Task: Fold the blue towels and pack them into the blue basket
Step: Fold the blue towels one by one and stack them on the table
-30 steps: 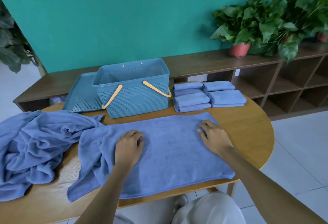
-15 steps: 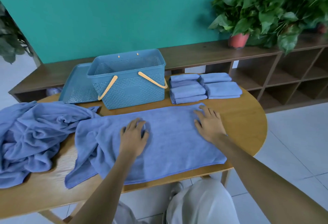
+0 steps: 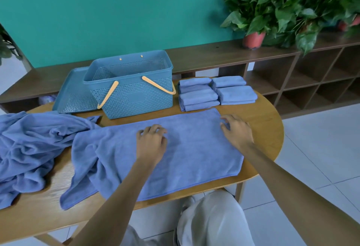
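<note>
So far: left of the blue basket (image 3: 134,89), a heap of unfolded towels (image 3: 29,148); basket looks empty; right of it, four folded towels (image 3: 216,92) unpacked. In front of basket, spread towel (image 3: 175,158) on counter (image 3: 268,124). Left hand (image 3: 152,142) loosely curled, resting on it; right hand (image 3: 236,130) likewise near its far right corner.

Table (image 3: 261,121): one towel (image 3: 194,158) spread flat along the near edge, its left end rumpled. Left hand (image 3: 152,142) on the towel's middle, right hand (image 3: 236,131) at its far right corner. Heap of towels (image 3: 33,146) at table's left. Behind the spread towel: basket (image 3: 134,89), lid (image 3: 75,93) leaning at its left, folded towels (image 3: 216,92) stacked at its right. Shelf unit (image 3: 272,66) behind the table, potted plants (image 3: 282,9) on top.
</note>
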